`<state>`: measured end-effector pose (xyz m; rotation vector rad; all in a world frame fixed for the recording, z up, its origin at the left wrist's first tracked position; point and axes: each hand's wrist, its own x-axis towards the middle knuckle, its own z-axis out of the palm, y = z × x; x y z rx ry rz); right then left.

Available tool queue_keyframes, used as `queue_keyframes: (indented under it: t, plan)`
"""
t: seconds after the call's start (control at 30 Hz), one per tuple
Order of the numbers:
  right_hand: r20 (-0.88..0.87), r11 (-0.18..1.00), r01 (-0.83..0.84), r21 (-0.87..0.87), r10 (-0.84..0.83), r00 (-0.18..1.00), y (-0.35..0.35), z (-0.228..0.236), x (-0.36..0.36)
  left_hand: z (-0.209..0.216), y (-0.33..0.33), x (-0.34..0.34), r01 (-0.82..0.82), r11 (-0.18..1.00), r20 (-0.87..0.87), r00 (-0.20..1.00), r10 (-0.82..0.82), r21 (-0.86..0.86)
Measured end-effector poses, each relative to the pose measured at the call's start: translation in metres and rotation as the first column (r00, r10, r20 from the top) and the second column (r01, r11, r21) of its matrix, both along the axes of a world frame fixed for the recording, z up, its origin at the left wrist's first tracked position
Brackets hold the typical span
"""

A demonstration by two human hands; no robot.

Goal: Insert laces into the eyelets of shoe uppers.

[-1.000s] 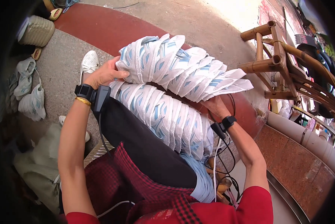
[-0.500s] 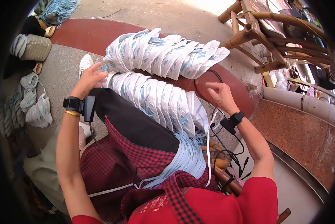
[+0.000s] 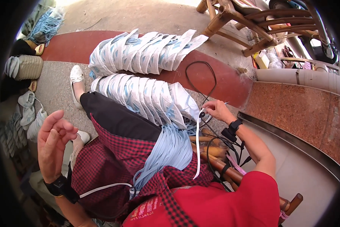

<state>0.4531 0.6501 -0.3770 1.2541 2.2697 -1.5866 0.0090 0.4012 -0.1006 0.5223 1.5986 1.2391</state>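
Two nested rows of white shoe uppers with light blue trim lie in front of me, a far row (image 3: 139,53) and a near row (image 3: 139,94) against my black-trousered leg. A bundle of light blue laces (image 3: 170,147) hangs from the near row across my lap. My right hand (image 3: 217,111), at that row's right end, has thumb and fingers pinched on the top of a white flat cord (image 3: 198,147), which dangles down. My left hand (image 3: 56,140) is raised at the left, palm up, with loosely bent fingers apart and nothing in them.
Black cables (image 3: 215,151) loop beside my right forearm, over bamboo chair parts (image 3: 230,174). A bamboo chair (image 3: 253,22) stands far right, near a pale pipe (image 3: 302,77). At the left lie more shoe uppers (image 3: 28,109) and another bundle of blue laces (image 3: 47,26).
My left hand has left the left end of the uppers and come back toward me. My right hand has moved down and nearer, taking hold of the white cord. The view has shifted.
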Motion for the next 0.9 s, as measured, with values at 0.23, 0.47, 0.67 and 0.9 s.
queue_keyframes:
  t: [0.23,0.47,0.67,0.9]
  plan:
    - [-0.113,0.749,-0.653,0.113,0.663,0.740,-0.013,0.050,-0.040,-0.026,0.018,0.038,-0.006,1.000,0.169,0.986,0.008,-0.010]
    - [0.018,0.538,-0.784,0.310,0.821,0.571,-0.025,0.071,-0.055,-0.014,0.017,0.065,0.085,0.996,0.212,0.974,-0.080,-0.015]
    - [-0.200,0.876,-0.285,-0.389,0.222,0.954,0.003,0.029,-0.037,-0.043,0.015,0.072,0.130,0.991,0.307,0.942,-0.137,0.044]
    - [-0.453,0.985,-0.064,-0.159,-0.015,0.892,0.016,0.226,-0.162,-0.045,0.071,0.120,0.137,0.980,0.074,0.986,-0.149,0.145]
